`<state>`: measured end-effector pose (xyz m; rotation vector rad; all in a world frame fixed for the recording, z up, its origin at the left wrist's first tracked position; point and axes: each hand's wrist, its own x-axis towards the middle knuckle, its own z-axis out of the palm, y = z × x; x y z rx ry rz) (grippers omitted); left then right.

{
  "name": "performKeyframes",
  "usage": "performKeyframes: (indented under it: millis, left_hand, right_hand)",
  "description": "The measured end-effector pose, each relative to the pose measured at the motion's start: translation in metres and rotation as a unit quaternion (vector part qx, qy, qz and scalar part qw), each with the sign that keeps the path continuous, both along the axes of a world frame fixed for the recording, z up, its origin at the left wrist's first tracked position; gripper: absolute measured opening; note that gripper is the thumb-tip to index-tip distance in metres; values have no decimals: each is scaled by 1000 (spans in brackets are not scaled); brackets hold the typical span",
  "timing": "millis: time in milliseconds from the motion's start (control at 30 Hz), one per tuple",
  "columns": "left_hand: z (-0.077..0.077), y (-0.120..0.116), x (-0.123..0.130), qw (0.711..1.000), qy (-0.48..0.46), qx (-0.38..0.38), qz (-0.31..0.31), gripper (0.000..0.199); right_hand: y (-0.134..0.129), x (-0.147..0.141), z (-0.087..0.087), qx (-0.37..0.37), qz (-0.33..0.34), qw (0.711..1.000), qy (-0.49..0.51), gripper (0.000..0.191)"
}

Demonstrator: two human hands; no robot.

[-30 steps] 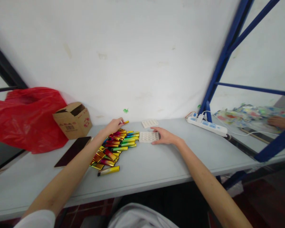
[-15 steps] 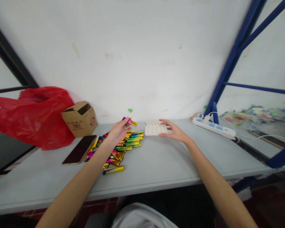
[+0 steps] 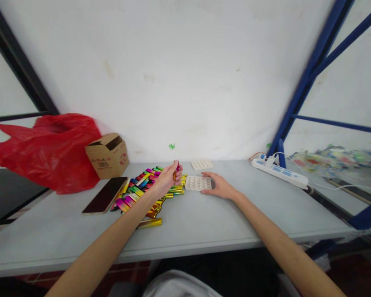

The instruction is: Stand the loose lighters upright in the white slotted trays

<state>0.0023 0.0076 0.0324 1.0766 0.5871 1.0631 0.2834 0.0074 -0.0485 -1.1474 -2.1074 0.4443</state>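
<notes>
Pinching a shiny stick [image 3: 176, 169], the left hand [image 3: 167, 180] is at ten o'clock from a pale studded tray [image 3: 196, 182]; the right hand [image 3: 219, 185] clasps that tray's edge between thumb and fingers. On the grey table [image 3: 204, 222], I see a colourful pile [image 3: 136, 190] at nine, another tray [image 3: 202, 165] at twelve, and a power strip [image 3: 280, 172] at three.

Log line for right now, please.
left hand: holds shiny tube above pile | right hand: grips white tray | phone: left of pile
</notes>
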Motion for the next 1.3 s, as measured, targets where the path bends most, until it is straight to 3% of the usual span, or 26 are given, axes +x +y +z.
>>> performKeyframes:
  millis: [267,533,867,1300]
  left_hand:
    - [1,-1,-12,992,-31,-93,-76,42]
    - [-1,1,-16,987,-18,-99,-124,35]
    - [-2,2,-17,991,-12,-98,-91,31]
    - [1,-1,-14,992,13,-77,-101,31]
  right_hand:
    - [-3,3,2,-14,17,1000,-18,92]
    - [0,8,0,-13,24,999,-25,99]
    - [-1,15,3,-32,21,998,-41,105]
    - [-2,30,2,-31,0,999,-26,107]
